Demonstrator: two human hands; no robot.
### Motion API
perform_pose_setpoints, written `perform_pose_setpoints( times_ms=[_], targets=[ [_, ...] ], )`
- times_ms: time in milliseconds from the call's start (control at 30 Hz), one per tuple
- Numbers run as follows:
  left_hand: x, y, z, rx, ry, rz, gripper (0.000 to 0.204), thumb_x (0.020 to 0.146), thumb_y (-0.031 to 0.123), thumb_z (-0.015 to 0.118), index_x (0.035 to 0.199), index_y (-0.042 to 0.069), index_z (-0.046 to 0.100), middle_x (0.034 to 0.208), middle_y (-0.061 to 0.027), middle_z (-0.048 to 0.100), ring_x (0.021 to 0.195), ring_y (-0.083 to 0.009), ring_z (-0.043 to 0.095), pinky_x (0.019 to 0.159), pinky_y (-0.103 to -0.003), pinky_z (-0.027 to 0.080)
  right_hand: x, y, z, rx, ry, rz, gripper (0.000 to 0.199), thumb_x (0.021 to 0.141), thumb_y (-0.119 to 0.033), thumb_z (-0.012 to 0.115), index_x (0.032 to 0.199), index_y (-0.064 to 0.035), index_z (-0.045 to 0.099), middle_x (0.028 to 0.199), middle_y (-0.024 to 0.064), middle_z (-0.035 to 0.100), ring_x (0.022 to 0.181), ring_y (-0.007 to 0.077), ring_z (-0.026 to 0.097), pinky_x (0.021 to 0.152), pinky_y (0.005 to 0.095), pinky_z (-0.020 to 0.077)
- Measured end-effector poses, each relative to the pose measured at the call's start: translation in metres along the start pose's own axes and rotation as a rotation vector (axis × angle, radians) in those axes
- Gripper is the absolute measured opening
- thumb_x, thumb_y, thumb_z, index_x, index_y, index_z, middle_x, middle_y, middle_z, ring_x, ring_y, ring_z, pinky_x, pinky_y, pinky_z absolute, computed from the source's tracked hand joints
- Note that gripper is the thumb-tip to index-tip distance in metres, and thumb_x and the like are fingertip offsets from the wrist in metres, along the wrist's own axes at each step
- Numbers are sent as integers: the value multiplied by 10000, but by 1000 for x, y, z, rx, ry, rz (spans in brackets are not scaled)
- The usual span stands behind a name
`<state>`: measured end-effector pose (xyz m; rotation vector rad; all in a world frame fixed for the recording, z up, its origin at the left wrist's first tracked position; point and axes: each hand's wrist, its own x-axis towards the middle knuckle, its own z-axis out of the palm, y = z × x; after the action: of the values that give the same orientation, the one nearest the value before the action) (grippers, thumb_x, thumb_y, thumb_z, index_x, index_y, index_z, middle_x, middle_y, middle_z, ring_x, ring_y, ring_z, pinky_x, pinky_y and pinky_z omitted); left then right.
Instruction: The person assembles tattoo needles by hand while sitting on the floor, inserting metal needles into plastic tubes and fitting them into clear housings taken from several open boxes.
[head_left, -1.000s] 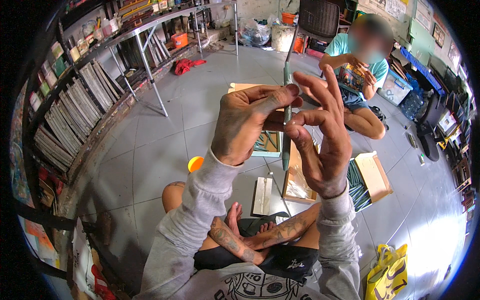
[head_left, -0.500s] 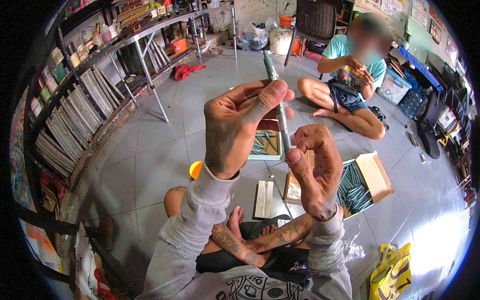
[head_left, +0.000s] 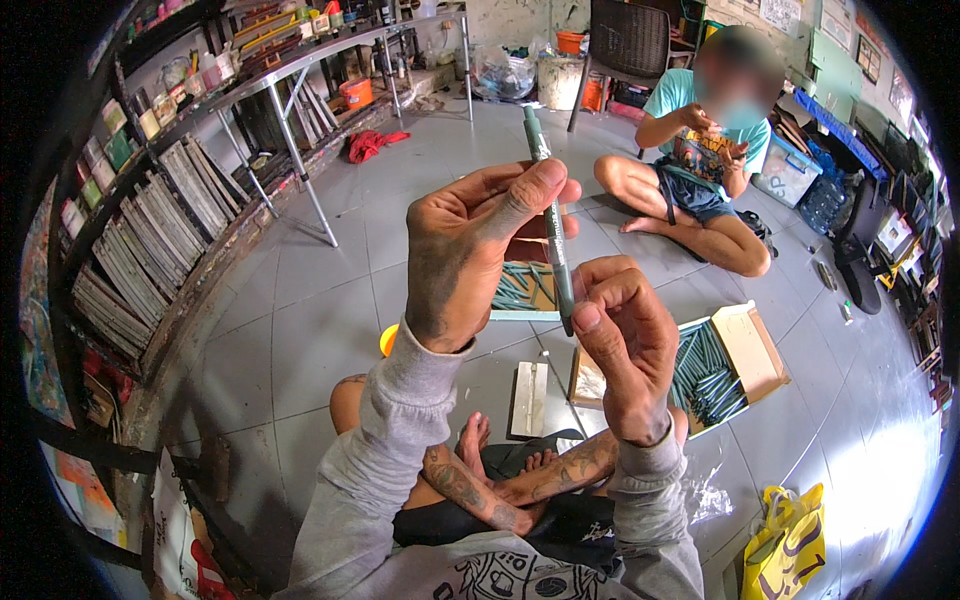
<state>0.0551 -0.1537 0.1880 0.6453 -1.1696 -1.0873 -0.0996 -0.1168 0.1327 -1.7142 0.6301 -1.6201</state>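
Observation:
A long dark green pen-like stick [head_left: 548, 215] stands nearly upright in front of me. My left hand [head_left: 470, 255] pinches its middle between thumb and fingers. My right hand [head_left: 625, 340] is curled around its lower tip, thumb pressed against the end. Both hands are raised over my crossed legs. Below them on the floor lie an open cardboard box [head_left: 735, 362] full of similar green sticks and a flat tray [head_left: 528, 290] with more of them.
Another person [head_left: 700, 150] sits cross-legged on the tiled floor ahead, handling something small. Metal shelving [head_left: 150, 230] with stacked flat items lines the left. An orange cup [head_left: 389, 340], a yellow bag [head_left: 785, 540] and a small flat board [head_left: 530, 398] lie near my legs.
The stick has come up higher and more upright. My left hand shifted to grip its middle, while my right hand dropped from beside the left to close on the lower tip.

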Motion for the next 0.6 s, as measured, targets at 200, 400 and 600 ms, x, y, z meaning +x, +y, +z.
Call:
perform_pose_setpoints(
  times_ms=[200,400,600],
  targets=[
    [0,0,0,10,1,-5,362,897,325,737,1089,20,702,953,-90,735,743,-124,695,634,-243,567,-1,1,0,56,-16,14,144,948,-120,636,909,-13,546,937,88,590,878,170,548,829,316,436],
    [-1,2,0,21,3,-10,372,896,339,734,1088,22,703,961,-89,732,746,-127,692,643,-244,564,-3,2,1,104,-19,25,140,962,-113,624,917,-8,543,945,83,604,875,151,546,826,304,440],
    [1,2,-1,25,3,-5,370,894,339,734,1087,25,706,961,-89,731,756,-130,690,646,-242,560,-2,0,1,88,-25,16,131,960,-108,628,926,-8,550,948,77,613,851,139,547,801,298,448]
  ],
)
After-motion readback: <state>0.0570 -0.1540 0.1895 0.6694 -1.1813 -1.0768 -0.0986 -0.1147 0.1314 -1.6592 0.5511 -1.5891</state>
